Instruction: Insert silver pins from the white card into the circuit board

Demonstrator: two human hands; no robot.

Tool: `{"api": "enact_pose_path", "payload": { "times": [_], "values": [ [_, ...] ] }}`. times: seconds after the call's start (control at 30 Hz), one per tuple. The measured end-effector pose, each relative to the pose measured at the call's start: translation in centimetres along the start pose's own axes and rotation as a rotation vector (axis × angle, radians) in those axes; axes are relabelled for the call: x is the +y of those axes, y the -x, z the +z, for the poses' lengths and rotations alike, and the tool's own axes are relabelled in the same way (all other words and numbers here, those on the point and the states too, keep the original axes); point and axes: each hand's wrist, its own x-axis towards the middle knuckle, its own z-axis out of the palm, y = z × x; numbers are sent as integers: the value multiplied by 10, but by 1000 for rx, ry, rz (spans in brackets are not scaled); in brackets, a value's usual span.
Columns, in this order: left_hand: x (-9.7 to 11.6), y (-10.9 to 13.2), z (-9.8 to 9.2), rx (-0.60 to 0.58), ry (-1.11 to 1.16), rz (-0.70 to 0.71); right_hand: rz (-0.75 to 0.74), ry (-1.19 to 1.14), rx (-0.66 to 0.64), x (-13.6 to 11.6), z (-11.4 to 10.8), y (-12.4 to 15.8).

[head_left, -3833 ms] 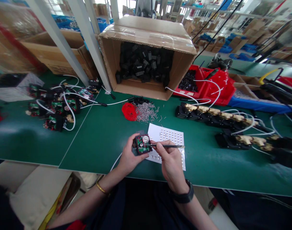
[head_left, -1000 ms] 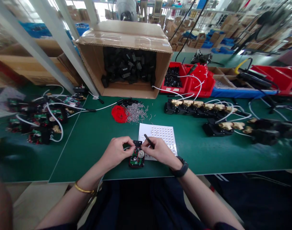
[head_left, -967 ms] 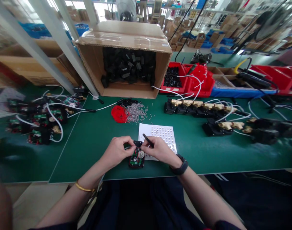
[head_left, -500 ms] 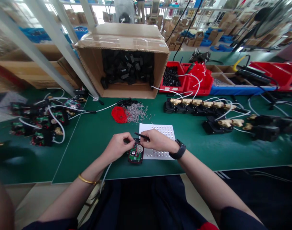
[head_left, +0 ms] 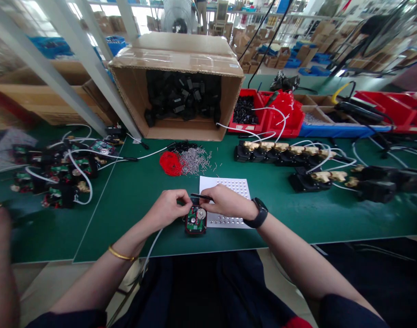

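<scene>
My left hand (head_left: pixel 170 208) is closed, with thumb and index finger pinched at the upper left edge of an open black device housing (head_left: pixel 196 229). What the pinch holds is too small to make out. The housing lies on the bench, showing a green circuit board and a round metal disc. From the right, my right hand (head_left: pixel 223 200) is closed around a thin black tool that looks like tweezers (head_left: pixel 197 196). Its fingertips rest near the housing's top edge. Beneath the right hand lies a white sheet (head_left: pixel 204 183) with rows of small round metal pieces.
A red coil of wire (head_left: pixel 170 163) and a pile of small metal pins (head_left: pixel 193 161) lie behind my hands. Further back stands a cardboard box (head_left: pixel 184 132) of black parts. Wired assemblies (head_left: pixel 59 196) are at left, brass-fitted units (head_left: pixel 280 152) at right. Another person's arm (head_left: pixel 1 255) shows at far left.
The black tool lies flatter in my right hand. Both hands stay at the housing, which sits slightly further right in view. At far left, the other person's hand has shifted.
</scene>
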Motion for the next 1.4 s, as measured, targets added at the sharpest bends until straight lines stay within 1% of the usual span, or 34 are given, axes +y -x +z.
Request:
{"api": "enact_pose_path", "payload": {
  "times": [0.1,0.23,0.4,0.5,0.63,0.7,0.77,0.83,0.9,0.97,1.03,1.13,1.2,1.27,1.33,1.4],
  "values": [
    [4,0,-1,-11,-8,5,-36,49,-40,-2,-4,-1],
    [6,0,-2,-37,11,-14,-74,54,-77,-1,-8,-2],
    [4,0,1,-48,37,-12,-80,73,-109,-1,-11,-4],
    [5,2,4,-53,26,11,-94,88,-150,-6,-15,-8],
    [8,3,7,-55,-30,68,-159,138,-217,-13,-21,-16],
    [8,4,8,-45,-36,64,-189,150,-219,-14,-22,-19],
    [6,4,8,-41,35,38,-196,147,-204,-14,-21,-20],
    [1,7,7,-70,158,29,-180,133,-202,-12,-20,-20],
    [-5,13,8,-118,260,52,-167,123,-203,-11,-19,-19],
    [-11,20,11,-145,301,80,-152,135,-188,-11,-20,-18],
    [-16,28,19,-120,290,90,-138,158,-174,-11,-21,-18],
    [-23,36,32,-4,229,94,-119,169,-177,-11,-21,-18],
    [-27,38,39,56,185,123,-106,155,-186,-10,-21,-16],
    [-28,37,40,58,136,185,-97,125,-189,-8,-19,-12],
    [-28,36,37,30,86,245,-97,86,-183,-5,-18,-8],
    [-27,34,32,-1,49,278,-106,49,-169,0,-16,-4]
  ]
}}
